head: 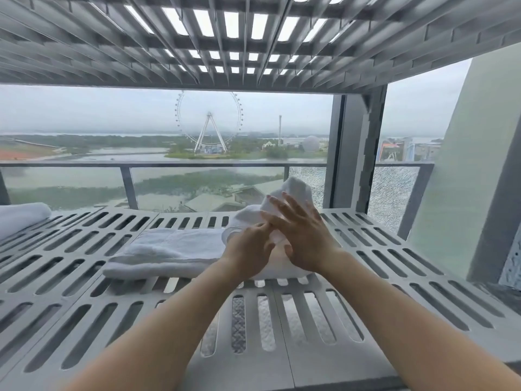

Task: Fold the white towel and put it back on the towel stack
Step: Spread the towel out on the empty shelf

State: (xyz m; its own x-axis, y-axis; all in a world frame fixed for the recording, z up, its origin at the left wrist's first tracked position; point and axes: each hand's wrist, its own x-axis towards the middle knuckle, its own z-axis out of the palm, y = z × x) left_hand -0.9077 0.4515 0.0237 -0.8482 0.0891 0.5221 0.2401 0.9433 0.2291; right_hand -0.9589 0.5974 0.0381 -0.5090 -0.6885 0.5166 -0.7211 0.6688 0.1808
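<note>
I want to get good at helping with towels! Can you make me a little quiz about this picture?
1. True or false: the right hand is balled into a fist.
2. The white towel lies on: A) a slatted shelf, B) a bed, C) grass.
3. Fill in: another towel sits at the shelf's far ___ end.

Key: 1 false, its fingers are spread; 2 A; 3 left.

A grey slotted shelf (84, 249) carries a white towel (169, 249), flat across its middle and bunched up at its right end, and a second white towel (19, 217) at the far left.
</note>
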